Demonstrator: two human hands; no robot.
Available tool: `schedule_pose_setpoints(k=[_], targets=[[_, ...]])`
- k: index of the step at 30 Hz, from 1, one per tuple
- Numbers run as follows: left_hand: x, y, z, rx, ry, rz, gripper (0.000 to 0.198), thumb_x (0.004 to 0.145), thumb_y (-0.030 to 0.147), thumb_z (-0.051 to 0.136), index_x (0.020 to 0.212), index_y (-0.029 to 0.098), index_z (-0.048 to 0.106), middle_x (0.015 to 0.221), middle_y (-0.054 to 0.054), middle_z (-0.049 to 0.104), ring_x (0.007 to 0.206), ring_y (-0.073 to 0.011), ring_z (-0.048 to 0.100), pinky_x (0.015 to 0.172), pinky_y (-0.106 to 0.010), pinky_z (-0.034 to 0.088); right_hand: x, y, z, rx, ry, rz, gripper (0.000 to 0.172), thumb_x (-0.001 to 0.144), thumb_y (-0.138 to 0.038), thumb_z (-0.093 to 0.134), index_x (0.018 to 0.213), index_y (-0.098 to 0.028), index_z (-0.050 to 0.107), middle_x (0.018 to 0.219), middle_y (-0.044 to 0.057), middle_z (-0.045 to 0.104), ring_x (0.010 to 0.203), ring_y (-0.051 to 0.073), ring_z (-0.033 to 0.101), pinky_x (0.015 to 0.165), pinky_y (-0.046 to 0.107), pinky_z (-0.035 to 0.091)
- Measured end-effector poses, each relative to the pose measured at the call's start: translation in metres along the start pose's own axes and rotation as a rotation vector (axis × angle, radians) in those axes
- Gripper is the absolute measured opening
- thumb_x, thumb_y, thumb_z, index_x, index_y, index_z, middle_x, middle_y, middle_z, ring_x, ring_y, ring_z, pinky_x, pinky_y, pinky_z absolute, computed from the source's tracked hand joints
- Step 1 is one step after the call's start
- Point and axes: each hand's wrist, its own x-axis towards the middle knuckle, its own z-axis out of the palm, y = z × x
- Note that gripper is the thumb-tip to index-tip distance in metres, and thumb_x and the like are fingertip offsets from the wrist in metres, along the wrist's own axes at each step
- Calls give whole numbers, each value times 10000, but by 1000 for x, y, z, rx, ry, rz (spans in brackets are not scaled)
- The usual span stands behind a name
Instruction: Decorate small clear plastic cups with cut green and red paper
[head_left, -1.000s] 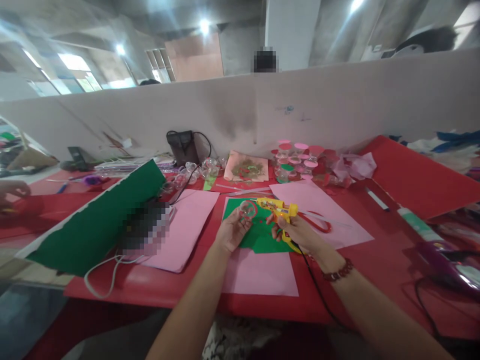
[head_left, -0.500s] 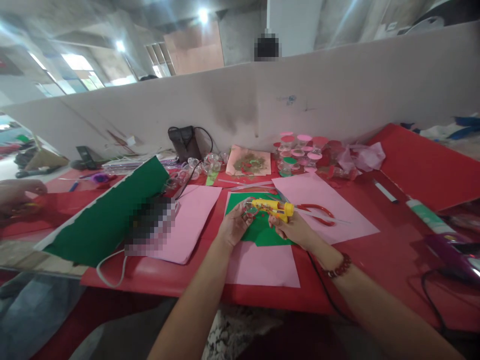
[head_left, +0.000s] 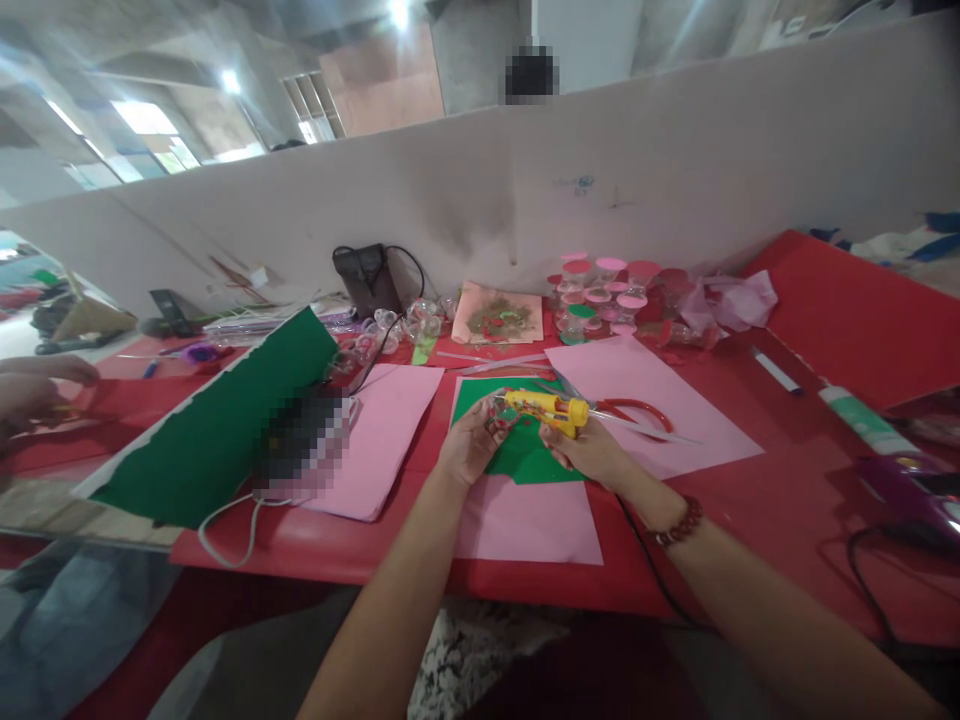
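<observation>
My right hand [head_left: 589, 452] is wrapped round the handle of a yellow hot glue gun [head_left: 546, 408], its nozzle pointing left. A long pale glue stick [head_left: 652, 429] sticks out of the gun's back end. Pinched in the fingers of my left hand [head_left: 466, 445] is a small clear plastic cup [head_left: 507, 413], right by the nozzle and partly hidden by the fingers. Both hands are above a green sheet [head_left: 540, 462], which lies on a pink sheet [head_left: 529, 525]. Red-handled scissors [head_left: 651, 408] lie just beyond my right hand.
Clear cups topped with pink, red and green discs [head_left: 598, 297] stand at the back. Loose clear cups [head_left: 409, 330] lie by a black pouch [head_left: 367, 280]. A green board [head_left: 202, 430] leans at left, near another person's hand [head_left: 45, 385]. A marker [head_left: 778, 371] lies right.
The view has tilted down slightly. My left hand has turned the clear cup a little at the nozzle, while the glue gun stays almost in place.
</observation>
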Motion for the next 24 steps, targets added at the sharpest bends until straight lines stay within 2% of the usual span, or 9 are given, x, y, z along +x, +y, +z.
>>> schedule_pose_setpoints(k=[5,9,24], targets=[[0,0,0,-8,0,-7,352,798,176,693,1148,150,672,905,-51,714,666,-105,628,620,-207,512,1,4,-2,-8,-12,-4,517,779,-707,576,703,-197,539,516,-26,497,448,98,413,438,240,322],[0,0,-1,-8,15,-8,294,803,181,689,1093,133,685,880,-54,706,658,-108,618,619,-214,503,3,8,-1,-1,-16,-15,506,783,-700,573,714,-200,546,519,-24,501,449,100,411,431,238,313],[1,1,1,-10,28,-15,258,786,178,709,1037,128,678,853,-46,715,615,-100,613,575,-207,494,1,-4,1,42,40,-30,533,755,-731,572,694,-207,496,469,-58,425,414,85,356,423,247,279]])
